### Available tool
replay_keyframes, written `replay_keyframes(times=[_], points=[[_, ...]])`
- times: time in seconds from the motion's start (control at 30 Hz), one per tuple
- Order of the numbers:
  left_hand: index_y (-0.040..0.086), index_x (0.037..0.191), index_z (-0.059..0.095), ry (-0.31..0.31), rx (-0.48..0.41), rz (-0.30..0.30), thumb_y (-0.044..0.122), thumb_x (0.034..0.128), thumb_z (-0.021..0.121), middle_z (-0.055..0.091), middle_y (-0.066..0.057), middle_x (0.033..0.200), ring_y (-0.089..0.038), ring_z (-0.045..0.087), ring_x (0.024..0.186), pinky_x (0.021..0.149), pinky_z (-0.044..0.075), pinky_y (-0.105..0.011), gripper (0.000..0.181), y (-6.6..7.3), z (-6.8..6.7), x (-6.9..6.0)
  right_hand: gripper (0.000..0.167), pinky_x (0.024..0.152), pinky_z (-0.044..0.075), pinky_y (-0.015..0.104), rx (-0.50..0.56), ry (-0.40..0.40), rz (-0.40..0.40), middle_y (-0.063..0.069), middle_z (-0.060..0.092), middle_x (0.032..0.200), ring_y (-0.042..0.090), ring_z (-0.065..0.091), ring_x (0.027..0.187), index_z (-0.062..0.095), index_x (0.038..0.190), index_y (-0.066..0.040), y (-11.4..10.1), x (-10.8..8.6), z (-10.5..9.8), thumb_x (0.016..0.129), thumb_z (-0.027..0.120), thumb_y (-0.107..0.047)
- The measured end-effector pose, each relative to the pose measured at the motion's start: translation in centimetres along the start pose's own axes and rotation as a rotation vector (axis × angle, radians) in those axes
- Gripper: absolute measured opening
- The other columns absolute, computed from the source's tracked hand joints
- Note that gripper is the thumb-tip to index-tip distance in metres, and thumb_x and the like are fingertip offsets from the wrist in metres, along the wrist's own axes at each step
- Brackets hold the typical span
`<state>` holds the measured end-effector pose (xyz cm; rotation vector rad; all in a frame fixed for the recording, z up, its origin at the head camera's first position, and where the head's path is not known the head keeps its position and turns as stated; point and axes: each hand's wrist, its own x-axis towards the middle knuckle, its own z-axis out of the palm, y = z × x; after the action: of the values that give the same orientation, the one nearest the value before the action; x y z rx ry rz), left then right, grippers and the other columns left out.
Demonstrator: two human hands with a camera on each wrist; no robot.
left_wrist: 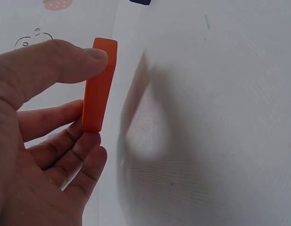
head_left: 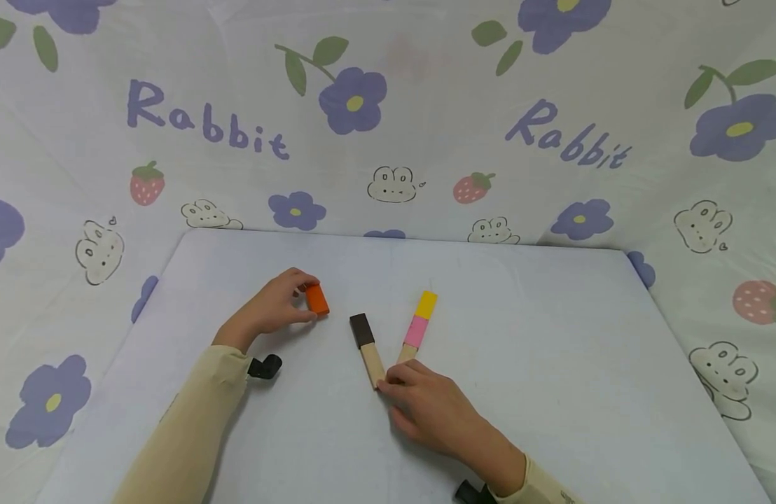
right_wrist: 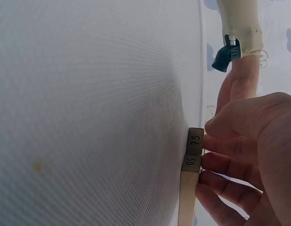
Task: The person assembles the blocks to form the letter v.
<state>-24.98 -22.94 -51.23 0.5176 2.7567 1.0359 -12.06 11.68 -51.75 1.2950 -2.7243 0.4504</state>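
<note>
My left hand pinches an orange block between thumb and fingers at the left of the table; in the left wrist view the orange block stands on its narrow side. My right hand rests its fingertips at the bottom of a V of slim blocks. The left leg has a dark brown block above a plain wooden block. Yellow and pink blocks top another wooden block, partly hidden by the fingers. Beside them in the right wrist view, block ends read 75 and 50.
The blocks lie on a white-covered table. Its back edge meets a hanging cloth printed with flowers, rabbits and strawberries. Small black devices are strapped to the left wrist and right wrist.
</note>
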Motion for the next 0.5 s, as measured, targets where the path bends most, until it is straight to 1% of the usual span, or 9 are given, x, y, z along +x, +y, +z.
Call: replay_keyframes(times=[0.23, 0.5], points=[[-0.003, 0.145, 0.062, -0.005, 0.021, 0.020, 0.015, 0.0906, 0.085, 0.059, -0.019, 0.140, -0.039, 0.059, 0.125, 0.110, 0.049, -0.055, 0.062, 0.21, 0.01, 0.31, 0.035, 0.084, 0.058, 0.031, 0.008, -0.006, 0.006, 0.000, 0.068, 0.121, 0.015, 0.061, 0.113, 0.080, 0.130, -0.011, -0.31, -0.05, -0.07, 0.095, 0.081, -0.014], [-0.002, 0.146, 0.062, -0.012, 0.009, 0.007, 0.015, 0.0908, 0.085, 0.058, -0.017, 0.141, -0.038, 0.057, 0.127, 0.111, 0.048, -0.054, 0.062, 0.56, -0.01, 0.49, 0.035, 0.082, 0.059, 0.032, 0.007, 0.024, -0.008, 0.000, 0.068, 0.119, 0.016, 0.061, 0.113, 0.081, 0.128, -0.011, -0.53, -0.11, 0.07, 0.093, 0.082, -0.013]])
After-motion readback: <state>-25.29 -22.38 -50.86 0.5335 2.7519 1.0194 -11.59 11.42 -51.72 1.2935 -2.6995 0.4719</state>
